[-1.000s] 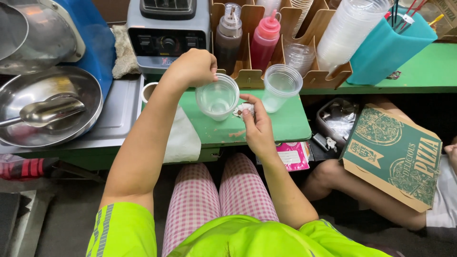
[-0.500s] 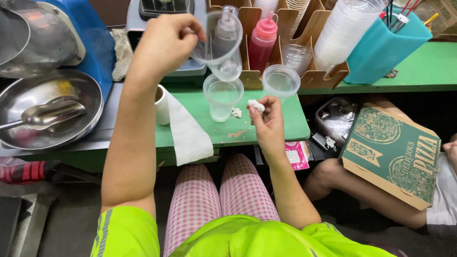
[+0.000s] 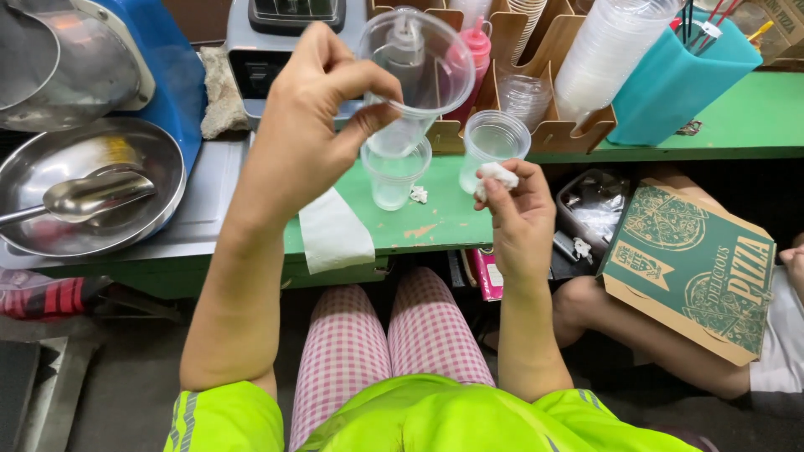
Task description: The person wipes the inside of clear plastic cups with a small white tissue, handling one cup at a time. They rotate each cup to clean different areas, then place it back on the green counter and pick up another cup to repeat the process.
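My left hand [image 3: 306, 109] grips a clear, round plastic cup [image 3: 414, 71] up high, tipped toward me. My right hand [image 3: 515, 209] pinches a soft white wad [image 3: 496, 177] (crumpled) beside two standing cups [image 3: 395, 172].

The left hand [image 3: 314, 125] covers the near wall of the clear cup [image 3: 416, 71] it lifts, and that cup blurs the squeeze bottles [image 3: 477, 42] behind it. The blender base [image 3: 293, 25] beyond the left hand is cut by the top edge, as is the stack of lids [image 3: 611, 59] beyond the right hand [image 3: 519, 218]. The white scrap [image 3: 496, 176] pinched in the right hand is too small to identify. Left of the left hand, the steel bowl [image 3: 50, 59] runs off the frame.
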